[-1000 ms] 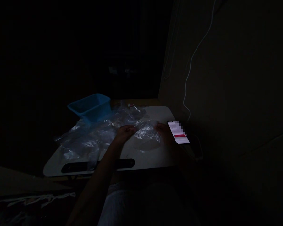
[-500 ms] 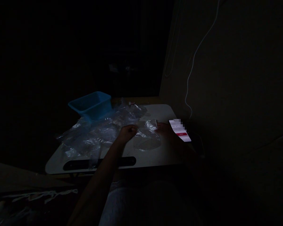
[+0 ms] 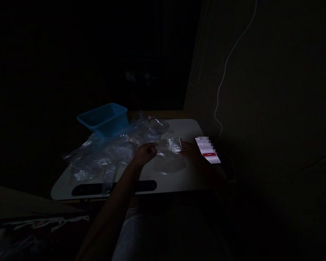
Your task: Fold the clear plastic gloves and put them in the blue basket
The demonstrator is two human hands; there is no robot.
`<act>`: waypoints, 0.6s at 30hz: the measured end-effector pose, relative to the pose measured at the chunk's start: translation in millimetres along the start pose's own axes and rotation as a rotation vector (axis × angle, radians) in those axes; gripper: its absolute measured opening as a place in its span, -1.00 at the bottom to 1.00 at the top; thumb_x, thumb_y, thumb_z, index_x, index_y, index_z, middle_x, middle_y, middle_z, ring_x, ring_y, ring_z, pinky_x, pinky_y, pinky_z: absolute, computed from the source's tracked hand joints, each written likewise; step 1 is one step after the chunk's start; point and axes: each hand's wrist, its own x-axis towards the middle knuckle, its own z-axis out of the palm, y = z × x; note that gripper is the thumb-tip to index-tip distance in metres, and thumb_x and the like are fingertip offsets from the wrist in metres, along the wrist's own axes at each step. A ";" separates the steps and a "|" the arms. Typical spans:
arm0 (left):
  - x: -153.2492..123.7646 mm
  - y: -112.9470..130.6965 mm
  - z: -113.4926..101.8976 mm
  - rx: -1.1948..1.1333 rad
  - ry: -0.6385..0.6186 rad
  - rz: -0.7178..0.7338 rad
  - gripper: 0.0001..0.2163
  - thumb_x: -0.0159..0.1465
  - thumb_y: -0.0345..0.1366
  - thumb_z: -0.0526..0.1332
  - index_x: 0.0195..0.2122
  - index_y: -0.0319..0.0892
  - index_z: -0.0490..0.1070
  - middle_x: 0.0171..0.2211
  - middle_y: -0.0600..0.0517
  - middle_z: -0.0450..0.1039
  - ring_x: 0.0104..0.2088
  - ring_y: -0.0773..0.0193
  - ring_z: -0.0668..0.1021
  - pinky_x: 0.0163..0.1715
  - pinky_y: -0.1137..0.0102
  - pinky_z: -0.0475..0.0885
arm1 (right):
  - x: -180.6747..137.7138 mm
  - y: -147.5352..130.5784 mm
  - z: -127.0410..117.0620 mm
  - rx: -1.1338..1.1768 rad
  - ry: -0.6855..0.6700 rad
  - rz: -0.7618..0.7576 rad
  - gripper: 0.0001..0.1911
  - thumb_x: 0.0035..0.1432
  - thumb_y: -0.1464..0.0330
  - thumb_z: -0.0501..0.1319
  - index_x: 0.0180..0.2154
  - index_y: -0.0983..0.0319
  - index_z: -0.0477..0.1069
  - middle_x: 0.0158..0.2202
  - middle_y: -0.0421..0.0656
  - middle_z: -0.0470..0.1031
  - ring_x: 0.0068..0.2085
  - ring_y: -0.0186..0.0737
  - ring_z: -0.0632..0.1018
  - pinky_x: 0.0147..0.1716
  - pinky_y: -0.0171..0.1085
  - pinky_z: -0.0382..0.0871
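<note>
A clear plastic bag [image 3: 174, 144] is stretched between my two hands, above the white table. My left hand [image 3: 146, 153] is closed, with thumb and fingers pinching the bag's left edge. At the opposite edge my right hand [image 3: 188, 149] grips the plastic; its fingers are dim in the poor light. Beneath the held bag, more clear plastic [image 3: 170, 166] lies flat on the tabletop. To the left of my left hand spreads a loose heap of crumpled clear plastic bags [image 3: 116, 152].
A blue plastic basin [image 3: 105, 121] stands at the table's back left. A lit phone [image 3: 208, 150] lies by the right edge. The white table [image 3: 179, 183] has a dark slot [image 3: 145, 186] near its front. A white cable [image 3: 225, 69] hangs along the wall.
The plastic between my hands is now pulled smoother and flatter. Both hands stay in nearly the same place, and the view has shifted slightly.
</note>
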 end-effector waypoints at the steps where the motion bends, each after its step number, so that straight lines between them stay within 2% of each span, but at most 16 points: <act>1: 0.0 -0.7 0.7 -0.002 0.007 0.001 -0.69 -0.02 -0.34 0.17 -0.21 -0.24 0.44 -0.49 0.06 0.45 -0.51 0.40 0.46 -0.47 0.51 0.37 | -0.1 0.7 -0.7 -0.019 0.008 -0.014 -0.71 -0.24 0.54 0.21 -0.35 0.21 0.46 -0.49 -0.23 0.47 -0.42 -0.25 0.49 -0.44 -0.33 0.37; 9: -0.1 2.4 0.9 -0.028 0.014 -0.016 -0.69 -0.03 -0.34 0.18 -0.23 -0.25 0.44 -0.52 0.07 0.43 -0.54 0.41 0.44 -0.50 0.52 0.36 | -3.5 0.7 -1.6 0.042 0.001 -0.005 -0.72 -0.20 0.49 0.20 -0.32 0.25 0.43 -0.44 -0.19 0.47 -0.38 -0.22 0.50 -0.42 -0.29 0.37; 18: -2.4 10.3 -2.4 0.012 0.013 0.007 -0.77 -0.02 -0.35 0.18 -0.31 -0.24 0.47 -0.50 0.05 0.44 -0.54 0.40 0.44 -0.49 0.51 0.36 | -5.6 1.7 -0.1 0.010 0.035 0.011 -0.75 -0.18 0.47 0.20 -0.33 0.24 0.41 -0.45 -0.19 0.46 -0.38 -0.23 0.50 -0.42 -0.29 0.38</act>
